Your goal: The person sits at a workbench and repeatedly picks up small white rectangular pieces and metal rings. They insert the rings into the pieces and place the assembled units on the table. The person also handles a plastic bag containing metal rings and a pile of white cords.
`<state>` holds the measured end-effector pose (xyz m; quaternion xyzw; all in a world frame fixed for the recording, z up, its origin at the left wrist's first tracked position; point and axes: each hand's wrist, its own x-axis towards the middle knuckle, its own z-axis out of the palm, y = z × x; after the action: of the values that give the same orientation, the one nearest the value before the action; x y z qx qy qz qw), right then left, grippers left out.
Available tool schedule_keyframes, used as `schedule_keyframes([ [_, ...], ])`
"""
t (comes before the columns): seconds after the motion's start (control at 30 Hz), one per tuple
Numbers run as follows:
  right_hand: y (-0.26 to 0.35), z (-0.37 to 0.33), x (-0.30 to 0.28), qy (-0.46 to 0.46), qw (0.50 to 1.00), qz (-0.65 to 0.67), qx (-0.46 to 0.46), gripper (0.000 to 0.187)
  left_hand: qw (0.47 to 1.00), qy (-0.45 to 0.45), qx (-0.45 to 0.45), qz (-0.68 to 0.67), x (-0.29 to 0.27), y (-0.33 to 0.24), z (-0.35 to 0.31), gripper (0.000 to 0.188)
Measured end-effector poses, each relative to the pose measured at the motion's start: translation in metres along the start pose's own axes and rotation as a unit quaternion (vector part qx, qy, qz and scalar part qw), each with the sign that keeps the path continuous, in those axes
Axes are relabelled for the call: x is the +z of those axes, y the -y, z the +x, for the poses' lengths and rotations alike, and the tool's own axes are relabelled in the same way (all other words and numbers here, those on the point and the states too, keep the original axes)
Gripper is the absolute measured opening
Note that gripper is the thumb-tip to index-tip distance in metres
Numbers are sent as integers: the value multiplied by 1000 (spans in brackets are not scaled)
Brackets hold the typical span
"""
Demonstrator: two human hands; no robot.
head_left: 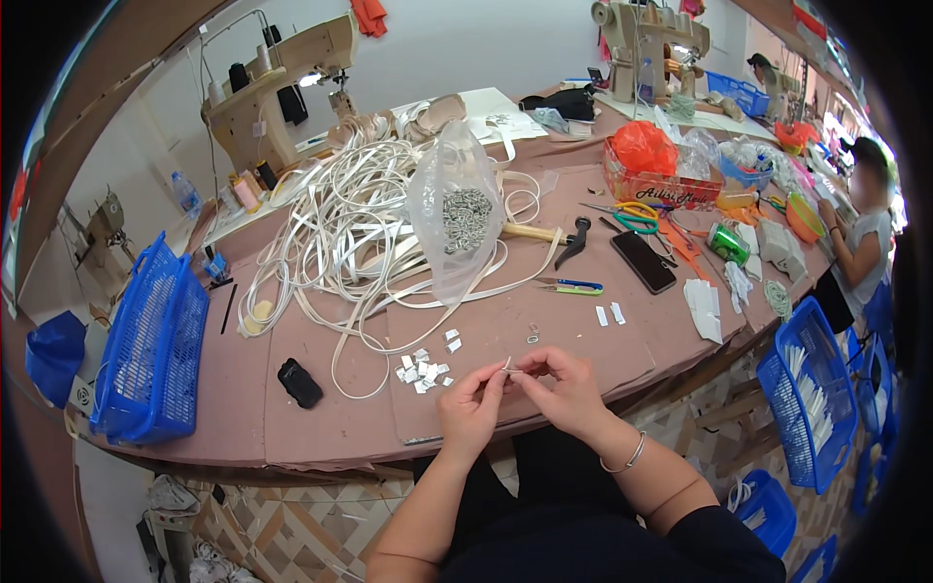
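Note:
Close to the table's front edge, my left hand (468, 413) and my right hand (562, 391) meet fingertip to fingertip. Both pinch a small pale strip (507, 364), mostly covered by the fingers. A heap of short white strip pieces (421, 370) lies just left of my left hand. Beyond my right hand are small metal buckles (533, 334), and farther right two short white strips (609, 315). A clear plastic bag (428, 194) full of small metal buckles (467, 220) stands open in the middle, beside a large tangle of white straps (335, 219).
A hammer (571, 243), thread snips (570, 287), a phone (643, 260), scissors (637, 216) and a green can (729, 245) lie to the right. Blue baskets (155, 350) stand at both sides. Sewing machines (258, 107) line the back; another person (860, 228) sits far right.

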<state>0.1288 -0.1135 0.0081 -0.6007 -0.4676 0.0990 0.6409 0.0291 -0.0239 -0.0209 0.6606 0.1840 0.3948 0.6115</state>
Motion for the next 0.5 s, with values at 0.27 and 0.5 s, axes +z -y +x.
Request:
schedule_keyframes([
  [0.27, -3, 1, -2, 23, 988, -140, -57, 12, 1000, -22, -18, 1, 3, 12, -2, 15],
  [0.5, -12, 6, -4, 25, 938, 259, 229, 19, 991, -28, -66, -111, 8, 9, -9, 13],
])
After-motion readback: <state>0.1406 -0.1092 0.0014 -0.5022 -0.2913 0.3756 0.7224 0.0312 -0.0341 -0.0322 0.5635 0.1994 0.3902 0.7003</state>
